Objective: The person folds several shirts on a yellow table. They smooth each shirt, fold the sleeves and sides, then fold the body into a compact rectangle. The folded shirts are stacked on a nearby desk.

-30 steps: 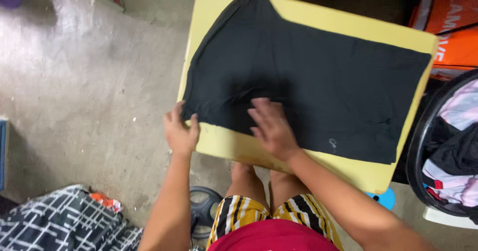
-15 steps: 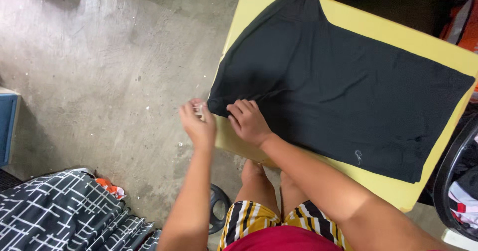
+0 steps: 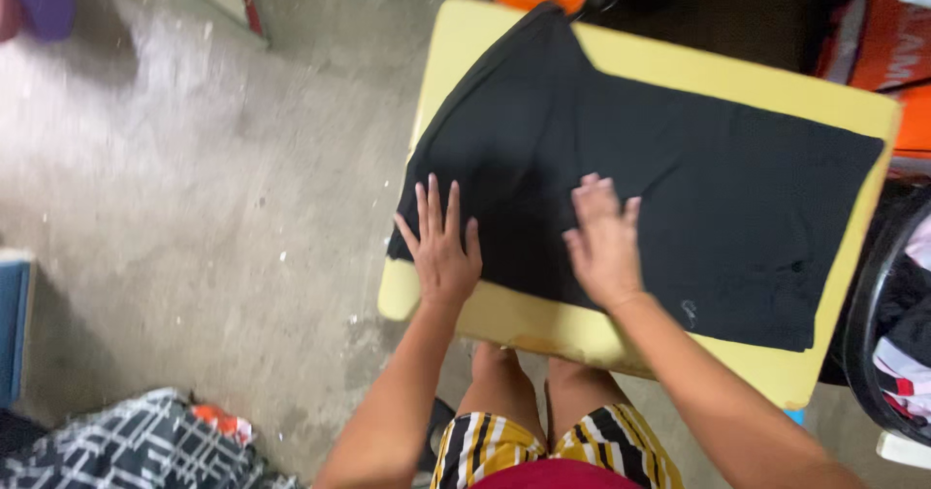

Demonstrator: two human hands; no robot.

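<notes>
Cloth, black, spread flat across yellow table, covering nearly the whole top. One narrower part running up toward the far left corner, the wide part reaching to the right edge. Small pale mark near the near right corner.

Left hand laid palm down on the near left corner of the cloth, fingers spread and straight, gripping nothing. Right hand flat on the cloth just to the right, near the front edge, fingers together and extended, likewise pressing rather than pinching. Both hands apart, a strip of bare cloth between them.

Judging by the look: thin, soft, light knit fabric, limp rather than stiff. Likely to sag and crease when lifted, to slide easily over the smooth tabletop, and to bunch under a dragging palm. Not fragile. Best taken by pinching at corners or along a hem, two points well apart, so as to keep the sheet taut; a single grab in the middle would let it collapse into folds.

Around: grey concrete floor, dark basket of mixed laundry at the right, patterned black-and-white fabric on the floor at lower left, orange boxes beyond the table.
</notes>
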